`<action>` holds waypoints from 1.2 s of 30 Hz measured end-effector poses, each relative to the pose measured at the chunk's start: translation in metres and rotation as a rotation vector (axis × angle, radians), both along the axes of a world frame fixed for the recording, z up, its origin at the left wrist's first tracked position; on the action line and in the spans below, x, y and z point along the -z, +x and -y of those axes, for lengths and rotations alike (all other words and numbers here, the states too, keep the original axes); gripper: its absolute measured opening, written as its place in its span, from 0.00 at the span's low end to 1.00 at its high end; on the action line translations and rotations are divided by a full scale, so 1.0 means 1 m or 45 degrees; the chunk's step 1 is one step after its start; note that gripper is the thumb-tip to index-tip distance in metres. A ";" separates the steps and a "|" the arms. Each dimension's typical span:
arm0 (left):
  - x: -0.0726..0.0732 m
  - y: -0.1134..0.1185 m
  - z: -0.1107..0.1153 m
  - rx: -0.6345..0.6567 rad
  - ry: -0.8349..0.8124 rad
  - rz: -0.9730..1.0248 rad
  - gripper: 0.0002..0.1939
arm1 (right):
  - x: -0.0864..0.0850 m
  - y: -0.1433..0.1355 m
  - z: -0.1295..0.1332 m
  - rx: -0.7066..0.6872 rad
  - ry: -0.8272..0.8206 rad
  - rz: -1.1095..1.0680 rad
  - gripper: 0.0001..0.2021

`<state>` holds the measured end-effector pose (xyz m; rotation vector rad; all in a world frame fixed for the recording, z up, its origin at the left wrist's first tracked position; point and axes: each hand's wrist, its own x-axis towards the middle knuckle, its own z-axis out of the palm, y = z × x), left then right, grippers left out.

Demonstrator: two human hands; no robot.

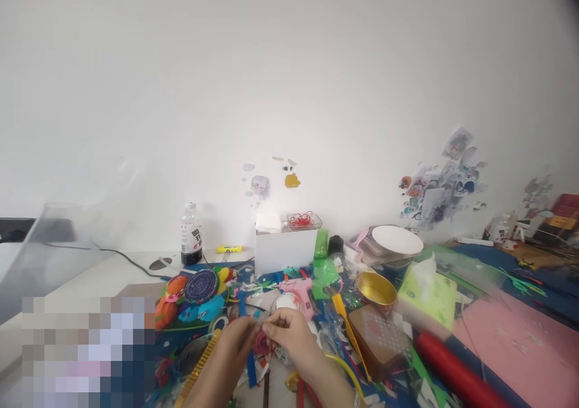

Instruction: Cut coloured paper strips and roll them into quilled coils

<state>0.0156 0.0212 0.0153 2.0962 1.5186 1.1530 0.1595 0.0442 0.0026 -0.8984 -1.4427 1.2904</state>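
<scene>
My left hand (243, 340) and my right hand (288, 331) meet at the lower middle of the head view, fingertips close together. On the right hand, thumb and index finger press together in a pinch. The left hand's fingers curl in toward the same spot, partly hidden behind its back. What they pinch is too small to make out. Right beneath the fingertips is a round dark-pink piece with a textured surface (260, 343); I cannot tell whether it is held. Just behind the hands lies a pink glue gun (302, 294).
Craft scraps crowd the table. Left are a dark-blue coiled disc (202, 286) and a bottle (192, 236); behind, a white box (286, 252). Rightward lie a gold bowl (376, 291), a tissue pack (429, 302) and a red roll (456, 372). A pixelated patch covers the lower left.
</scene>
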 end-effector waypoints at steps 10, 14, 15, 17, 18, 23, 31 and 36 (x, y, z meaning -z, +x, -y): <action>-0.003 0.003 0.000 0.027 0.077 -0.045 0.13 | -0.003 -0.006 0.004 0.200 0.182 0.223 0.11; 0.000 0.002 -0.001 0.030 0.034 -0.051 0.13 | -0.007 -0.004 0.005 0.235 0.229 0.284 0.12; 0.000 0.001 -0.002 0.027 0.022 -0.051 0.13 | -0.007 -0.004 0.006 0.231 0.224 0.287 0.12; 0.001 0.000 -0.002 0.024 0.001 -0.047 0.12 | -0.008 -0.003 0.006 0.217 0.196 0.289 0.12; 0.002 0.000 -0.003 0.024 -0.007 -0.045 0.13 | -0.009 -0.003 0.006 0.214 0.182 0.290 0.12; 0.004 -0.001 -0.003 0.033 -0.002 -0.044 0.13 | -0.007 -0.005 0.006 0.240 0.158 0.278 0.12; 0.001 0.003 -0.003 0.034 0.025 -0.036 0.11 | -0.006 -0.006 0.006 0.271 0.147 0.274 0.09; -0.004 0.005 0.001 0.026 0.060 -0.014 0.11 | -0.007 -0.007 0.006 0.271 0.144 0.263 0.05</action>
